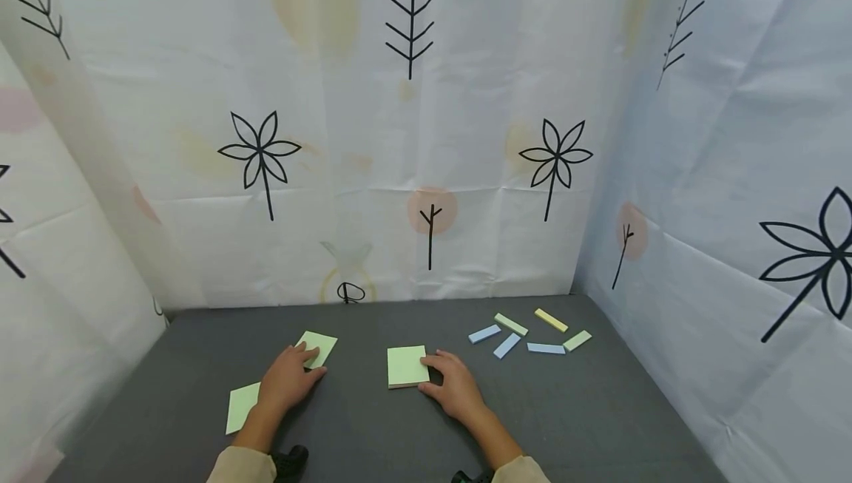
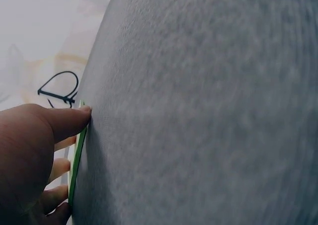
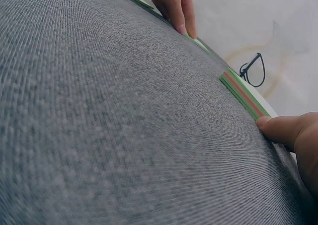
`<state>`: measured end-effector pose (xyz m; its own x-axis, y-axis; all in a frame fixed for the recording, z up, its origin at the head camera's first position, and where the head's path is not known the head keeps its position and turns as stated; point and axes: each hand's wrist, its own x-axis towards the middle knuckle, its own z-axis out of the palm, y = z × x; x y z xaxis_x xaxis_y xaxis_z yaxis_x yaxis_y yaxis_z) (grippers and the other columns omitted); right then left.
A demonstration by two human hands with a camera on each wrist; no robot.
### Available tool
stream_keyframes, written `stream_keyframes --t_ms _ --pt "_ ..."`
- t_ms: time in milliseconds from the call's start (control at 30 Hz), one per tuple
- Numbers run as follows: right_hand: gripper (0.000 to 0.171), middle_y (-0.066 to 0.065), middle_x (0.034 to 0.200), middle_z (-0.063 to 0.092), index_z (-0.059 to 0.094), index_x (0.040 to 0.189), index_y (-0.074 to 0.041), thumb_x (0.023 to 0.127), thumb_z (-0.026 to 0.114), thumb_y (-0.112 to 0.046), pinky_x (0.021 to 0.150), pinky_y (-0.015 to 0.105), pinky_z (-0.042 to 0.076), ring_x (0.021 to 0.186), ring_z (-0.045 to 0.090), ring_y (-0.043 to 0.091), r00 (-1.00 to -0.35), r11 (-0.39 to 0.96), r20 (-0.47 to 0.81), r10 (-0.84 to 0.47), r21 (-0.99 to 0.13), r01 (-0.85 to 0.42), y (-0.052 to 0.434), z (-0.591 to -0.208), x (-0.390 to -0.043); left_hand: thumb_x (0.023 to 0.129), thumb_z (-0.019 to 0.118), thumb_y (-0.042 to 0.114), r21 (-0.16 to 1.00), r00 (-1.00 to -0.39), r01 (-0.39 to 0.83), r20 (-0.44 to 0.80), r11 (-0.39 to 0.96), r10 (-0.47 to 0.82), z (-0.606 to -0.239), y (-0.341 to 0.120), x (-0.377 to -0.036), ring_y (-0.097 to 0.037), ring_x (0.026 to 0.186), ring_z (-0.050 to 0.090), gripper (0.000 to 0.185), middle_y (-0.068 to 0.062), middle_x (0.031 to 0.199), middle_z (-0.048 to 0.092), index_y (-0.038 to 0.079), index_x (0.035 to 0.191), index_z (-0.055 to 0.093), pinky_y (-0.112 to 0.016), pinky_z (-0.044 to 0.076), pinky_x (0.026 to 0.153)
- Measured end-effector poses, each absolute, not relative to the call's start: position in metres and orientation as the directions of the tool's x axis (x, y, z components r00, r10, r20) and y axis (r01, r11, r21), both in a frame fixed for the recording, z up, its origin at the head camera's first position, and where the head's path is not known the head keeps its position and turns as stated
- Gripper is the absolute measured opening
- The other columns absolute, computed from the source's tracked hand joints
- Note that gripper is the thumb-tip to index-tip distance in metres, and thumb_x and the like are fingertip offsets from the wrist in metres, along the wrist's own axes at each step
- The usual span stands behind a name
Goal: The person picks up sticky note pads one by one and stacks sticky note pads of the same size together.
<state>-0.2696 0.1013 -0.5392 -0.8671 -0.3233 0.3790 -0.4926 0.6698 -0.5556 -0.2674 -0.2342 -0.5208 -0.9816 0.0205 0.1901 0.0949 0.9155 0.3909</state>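
A square pale-green sticky note pad (image 1: 407, 366) lies flat in the middle of the grey table. My right hand (image 1: 454, 388) grips its right side, thumb at the near corner and fingers farther up. In the right wrist view, this pad's edge (image 3: 243, 93) shows green and pink layers. To the left, my left hand (image 1: 288, 379) holds a thinner pale-green sticky note pad (image 1: 322, 346), partly hidden under the fingers. Another pale-green sticky note pad (image 1: 242, 407) lies beside the left wrist, partly covered by the forearm.
Several small paper strips lie scattered at the back right, among them a blue strip (image 1: 546, 348), a yellow strip (image 1: 551, 320) and a green strip (image 1: 577, 341). White printed curtains (image 1: 492, 246) enclose the grey table (image 1: 373, 431) at the back and sides.
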Motion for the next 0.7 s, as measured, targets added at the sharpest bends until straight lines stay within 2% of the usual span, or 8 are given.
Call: stream_keyframes --t_ms 333,533,700 --pt "0.045 0.009 0.121 0.065 0.068 0.12 -0.009 0.078 0.081 -0.021 0.094 0.053 0.043 0.123 0.052 0.033 -0.865 0.666 0.389 -0.318 -0.557 -0.496 0.101 -0.54 -0.271 0.084 0.074 0.031 0.313 -0.971 0.086 0.239 0.946 0.01 -0.52 -0.218 -0.265 -0.044 0.123 0.049 0.041 -0.022 0.131 0.057 0.008 0.118 0.071 -0.059 0.04 0.095" --pt "0.045 0.009 0.122 0.065 0.068 0.12 -0.01 0.079 0.081 -0.021 0.095 0.052 0.043 0.124 0.051 0.033 -0.867 0.67 0.386 -0.314 -0.557 -0.49 0.101 -0.541 -0.271 0.083 0.073 0.03 0.278 -0.967 0.064 0.256 0.958 -0.009 -0.516 -0.209 -0.264 -0.042 0.11 0.057 0.033 -0.019 0.122 0.062 0.011 0.11 0.074 -0.06 0.046 0.082" --pt "0.045 0.01 0.122 0.065 0.068 0.12 -0.009 0.079 0.081 -0.022 0.093 0.053 0.044 0.123 0.052 0.034 -0.859 0.669 0.398 -0.322 -0.546 -0.504 0.101 -0.541 -0.27 0.082 0.073 0.031 0.269 -0.966 0.071 0.259 0.961 -0.001 -0.511 -0.207 -0.262 -0.041 0.105 0.056 0.03 -0.017 0.114 0.063 0.012 0.105 0.074 -0.059 0.047 0.076"
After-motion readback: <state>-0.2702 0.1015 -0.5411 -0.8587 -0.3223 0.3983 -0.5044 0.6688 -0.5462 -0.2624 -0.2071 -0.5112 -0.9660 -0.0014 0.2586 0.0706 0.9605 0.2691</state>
